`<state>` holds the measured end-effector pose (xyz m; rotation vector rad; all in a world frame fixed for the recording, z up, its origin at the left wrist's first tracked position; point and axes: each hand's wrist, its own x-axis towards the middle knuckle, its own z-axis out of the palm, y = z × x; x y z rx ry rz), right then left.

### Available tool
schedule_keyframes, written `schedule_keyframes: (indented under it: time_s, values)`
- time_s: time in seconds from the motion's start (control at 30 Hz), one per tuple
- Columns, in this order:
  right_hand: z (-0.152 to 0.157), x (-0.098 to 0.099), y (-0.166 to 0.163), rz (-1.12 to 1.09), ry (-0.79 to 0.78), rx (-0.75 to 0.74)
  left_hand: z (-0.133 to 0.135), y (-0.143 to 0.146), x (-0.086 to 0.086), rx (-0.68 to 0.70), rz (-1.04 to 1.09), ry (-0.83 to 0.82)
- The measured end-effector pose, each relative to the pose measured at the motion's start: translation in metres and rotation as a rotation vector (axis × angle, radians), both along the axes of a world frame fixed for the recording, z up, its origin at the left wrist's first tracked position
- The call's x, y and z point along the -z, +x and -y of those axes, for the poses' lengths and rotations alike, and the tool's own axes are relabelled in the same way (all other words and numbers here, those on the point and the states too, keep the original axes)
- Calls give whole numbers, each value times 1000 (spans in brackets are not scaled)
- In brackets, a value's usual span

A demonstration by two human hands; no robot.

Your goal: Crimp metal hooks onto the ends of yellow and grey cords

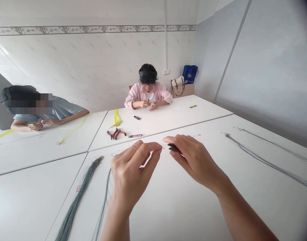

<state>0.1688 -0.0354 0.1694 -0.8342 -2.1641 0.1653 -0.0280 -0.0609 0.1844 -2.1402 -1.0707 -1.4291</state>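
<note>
White table tops (168,214) under tiled wall (93,67), as I read them from head camera. Thin wire (153,148) at frame centre, long axis near level, free end pointing right toward small black tool (174,148). Left hand (129,170) nearly closed, pinching wire between thumb and forefinger. Right hand (193,160) closed on tool, just beside wire end. Grey cord bundle (78,197) lower left; grey wire strands (269,164) far right.
</note>
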Motion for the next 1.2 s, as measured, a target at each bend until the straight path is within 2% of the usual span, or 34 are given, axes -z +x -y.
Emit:
schedule_keyframes:
  time_s: [0.5, 0.77, 1.2]
  values:
    - [3, 4, -2, 27, 8, 26, 1, 3, 0, 13, -14, -15]
    - [3, 5, -1, -5, -65, 26, 2, 5, 1, -8, -9, -135]
    - [4, 7, -6, -18, 21, -8, 0, 11, 8, -94, 72, -11]
